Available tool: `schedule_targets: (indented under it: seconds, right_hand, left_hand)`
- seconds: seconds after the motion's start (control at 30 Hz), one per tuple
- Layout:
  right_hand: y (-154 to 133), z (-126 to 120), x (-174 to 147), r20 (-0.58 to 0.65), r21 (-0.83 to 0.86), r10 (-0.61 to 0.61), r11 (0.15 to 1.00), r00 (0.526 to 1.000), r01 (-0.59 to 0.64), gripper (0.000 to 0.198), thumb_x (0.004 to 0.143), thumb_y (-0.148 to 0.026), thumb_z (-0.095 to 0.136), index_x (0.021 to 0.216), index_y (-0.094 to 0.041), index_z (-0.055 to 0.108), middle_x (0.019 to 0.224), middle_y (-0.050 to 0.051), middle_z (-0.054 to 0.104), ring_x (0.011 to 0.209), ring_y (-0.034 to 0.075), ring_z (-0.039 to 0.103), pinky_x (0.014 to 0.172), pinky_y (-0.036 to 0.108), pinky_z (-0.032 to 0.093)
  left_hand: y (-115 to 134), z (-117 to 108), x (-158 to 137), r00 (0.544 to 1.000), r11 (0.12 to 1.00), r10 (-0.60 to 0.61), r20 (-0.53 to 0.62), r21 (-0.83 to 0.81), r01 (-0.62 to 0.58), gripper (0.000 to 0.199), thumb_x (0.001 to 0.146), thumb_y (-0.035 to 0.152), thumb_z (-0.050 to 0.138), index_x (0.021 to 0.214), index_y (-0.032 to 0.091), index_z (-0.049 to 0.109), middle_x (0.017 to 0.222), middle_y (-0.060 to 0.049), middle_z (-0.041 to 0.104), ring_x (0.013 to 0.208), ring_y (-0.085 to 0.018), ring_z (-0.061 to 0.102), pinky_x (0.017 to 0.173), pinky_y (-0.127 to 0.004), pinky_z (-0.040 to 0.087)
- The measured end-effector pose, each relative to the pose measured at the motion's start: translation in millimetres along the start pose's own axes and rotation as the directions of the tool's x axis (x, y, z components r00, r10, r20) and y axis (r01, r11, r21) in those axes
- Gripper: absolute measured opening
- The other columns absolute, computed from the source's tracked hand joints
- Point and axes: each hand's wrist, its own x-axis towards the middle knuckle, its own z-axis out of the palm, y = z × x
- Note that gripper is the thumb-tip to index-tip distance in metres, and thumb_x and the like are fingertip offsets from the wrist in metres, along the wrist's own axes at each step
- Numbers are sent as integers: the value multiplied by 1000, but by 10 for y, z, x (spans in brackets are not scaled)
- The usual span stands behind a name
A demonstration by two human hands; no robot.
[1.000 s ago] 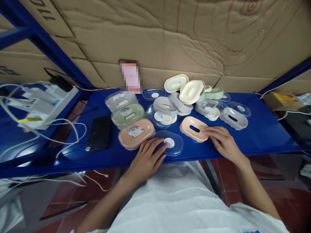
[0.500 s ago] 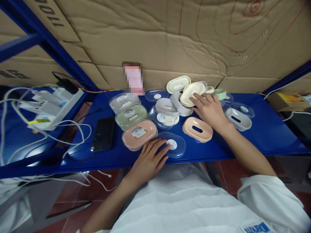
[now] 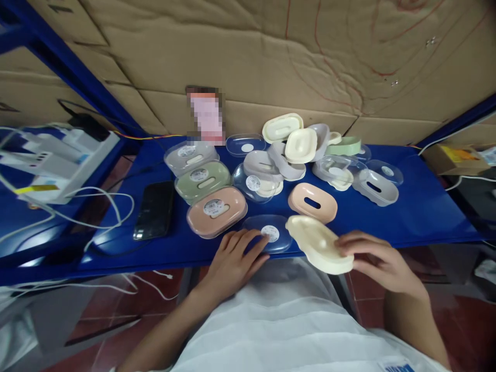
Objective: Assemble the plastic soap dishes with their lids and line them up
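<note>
cream tray gripped by right hand

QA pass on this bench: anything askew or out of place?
Yes. The loose soap-dish parts at the back lie heaped, tilted and overlapping, unlike the three closed soap boxes in a tidy line. White cables trail over the shelf edge.

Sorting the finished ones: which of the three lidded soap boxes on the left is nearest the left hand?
The pink lidded box, front of the row, just above the left hand; the green box and grey box sit farther back.
</note>
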Motion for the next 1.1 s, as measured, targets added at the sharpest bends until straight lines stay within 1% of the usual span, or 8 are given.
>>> schedule_targets:
  seconds: [0.1, 0.27, 0.4, 0.53, 0.63, 0.77, 0.97, 1.1]
  right_hand:
    - [103, 156, -201, 13, 121, 73, 990, 997, -74, 21, 101, -27, 74, 122, -28, 76, 115, 10, 78, 109, 24, 77, 93, 36, 64]
    - [176, 212, 47, 125, 94, 56, 993, 991, -67, 13, 102, -25, 72, 114, -24, 76, 117, 12, 77, 112, 23, 74, 97, 37, 61]
    - [256, 113, 204, 147, 10, 10, 1000, 989, -11, 15, 106, -20, 63, 112, -25, 75, 122, 11, 77, 116, 22, 72, 102, 40, 58]
    - [468, 111, 172, -89, -137, 24, 990, 996, -36, 24, 109, -20, 51, 107, -28, 74, 123, 8, 78, 118, 25, 72, 101, 45, 57]
    - [640, 154, 179, -320, -399, 25, 903, 947, -159, 27, 109, -25, 52, 127, -31, 71, 141, 9, 73, 135, 31, 64, 111, 55, 50]
    - [794, 194, 267, -296, -600, 40, 770, 955, -218, 44, 109, -33, 58, 152, -28, 59, 150, 12, 69, 143, 35, 60, 113, 58, 46]
    - [737, 173, 242, -390, -528, 16, 815, 921, -238, 34, 107, -32, 61, 139, -29, 71, 136, 11, 76, 130, 35, 67, 108, 57, 51]
    - [507, 258, 168, -428, -296, -8, 946, 904, -132, 33, 102, -32, 70, 134, -34, 73, 129, 9, 78, 123, 34, 71, 108, 59, 55]
  left_hand:
    - [65, 4, 42, 999, 999, -9, -36, 47, 11, 40, 104, 22, 67, 144, 19, 65, 137, -16, 72, 125, -31, 67, 109, -46, 49]
    - [184, 90, 286, 981, 983, 184, 62, 10, -184, 44, 107, 30, 64, 149, 19, 62, 156, -15, 63, 146, -31, 58, 124, -47, 40]
    - [223, 202, 542, 971, 972, 235, 44, -36, -233, 34, 107, 16, 61, 140, 22, 67, 138, -8, 75, 135, -23, 65, 132, -50, 30]
    - [256, 245, 709, 943, 947, 319, 99, -57, -315, 18, 104, 13, 64, 118, 22, 72, 123, -6, 76, 127, -22, 68, 131, -56, 32]
    - [293, 269, 780, 915, 920, 390, 102, -74, -384, 16, 104, 13, 65, 115, 21, 72, 131, -8, 73, 134, -25, 63, 129, -58, 35]
    - [351, 332, 874, 882, 893, 451, 140, -71, -445, 20, 105, 13, 62, 123, 18, 71, 118, -8, 75, 119, -24, 68, 124, -59, 42]
    - [403, 216, 925, 825, 811, 565, -17, -170, -559, 17, 105, 16, 63, 116, 22, 74, 107, -2, 76, 106, -17, 70, 125, -46, 44]
    - [258, -175, 452, 870, 840, 491, -41, -242, -486, 27, 102, 18, 68, 125, 32, 73, 111, 1, 79, 106, -17, 72, 114, -40, 55]
